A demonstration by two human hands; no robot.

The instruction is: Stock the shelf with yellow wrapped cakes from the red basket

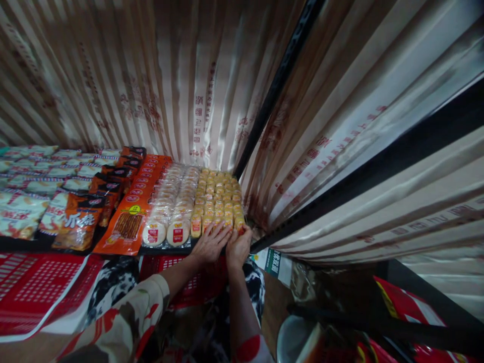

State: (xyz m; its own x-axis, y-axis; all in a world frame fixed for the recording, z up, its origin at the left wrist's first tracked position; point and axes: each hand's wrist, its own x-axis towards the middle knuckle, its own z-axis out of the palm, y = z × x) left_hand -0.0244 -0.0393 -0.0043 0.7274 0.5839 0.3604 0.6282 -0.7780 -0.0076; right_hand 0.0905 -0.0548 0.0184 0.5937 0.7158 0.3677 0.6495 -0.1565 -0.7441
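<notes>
Rows of small yellow wrapped snack packets [217, 194] stand at the right end of a black shelf [153, 250]. My left hand [212, 242] lies over the front packets with its fingers stretched out, touching their tops. Beside it, my right hand [239, 246] has its fingers curled round the front packet at the right corner; the hand partly hides that packet. Just left of the yellow rows are two rows of round, pale crackers [178, 233] in clear wrappers with red labels.
Farther left are orange bags of brown sticks [129, 227], dark-orange snack bags [81, 222] and white snack bags [24, 212]. Red baskets [34, 287] sit below the shelf. A black post [272, 88] and pale printed curtains [181, 75] bound the back and right. Red packages [410, 302] lie lower right.
</notes>
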